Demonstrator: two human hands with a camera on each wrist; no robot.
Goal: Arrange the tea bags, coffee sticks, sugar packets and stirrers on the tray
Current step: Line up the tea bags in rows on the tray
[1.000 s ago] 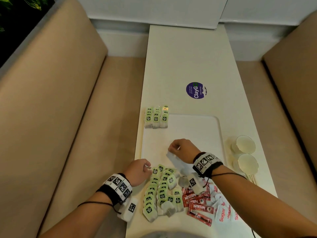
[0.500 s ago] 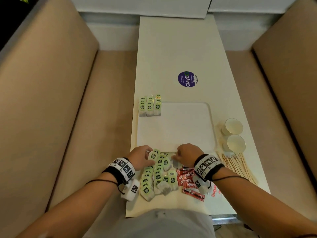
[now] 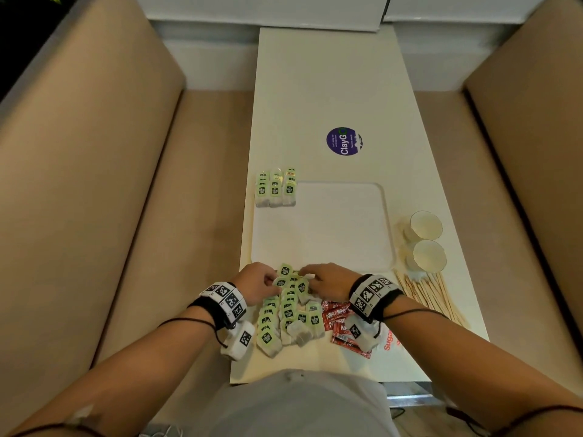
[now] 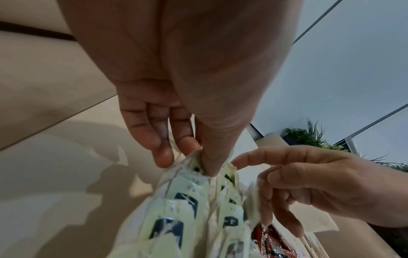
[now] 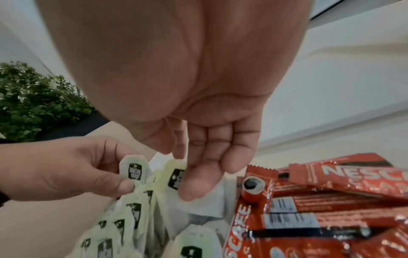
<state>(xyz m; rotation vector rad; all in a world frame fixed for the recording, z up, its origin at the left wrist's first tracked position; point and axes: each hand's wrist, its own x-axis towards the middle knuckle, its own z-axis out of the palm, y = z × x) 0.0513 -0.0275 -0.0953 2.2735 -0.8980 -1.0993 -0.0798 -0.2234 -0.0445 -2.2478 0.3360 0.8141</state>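
Observation:
A loose pile of green-tagged tea bags (image 3: 288, 310) lies on the table just in front of the white tray (image 3: 331, 234). Both hands meet at the pile's far end. My left hand (image 3: 276, 280) pinches one tea bag's tag (image 5: 133, 170) between thumb and forefinger. My right hand (image 3: 304, 275) has its fingertips (image 5: 192, 190) closed on a neighbouring tea bag tag (image 5: 176, 176). A tidy group of tea bags (image 3: 276, 189) stands at the tray's far left corner. Red coffee sticks (image 3: 340, 323), sugar packets (image 3: 389, 339) and wooden stirrers (image 3: 429, 291) lie to the right.
Two paper cups (image 3: 424, 227) stand right of the tray, beyond the stirrers. A purple round sticker (image 3: 344, 141) marks the table farther away. Beige bench seats (image 3: 126, 216) run along both sides of the narrow table.
My right hand has drawn back from over the tray to the tea bag pile, joining the left hand at its far end. The head view has tipped further down.

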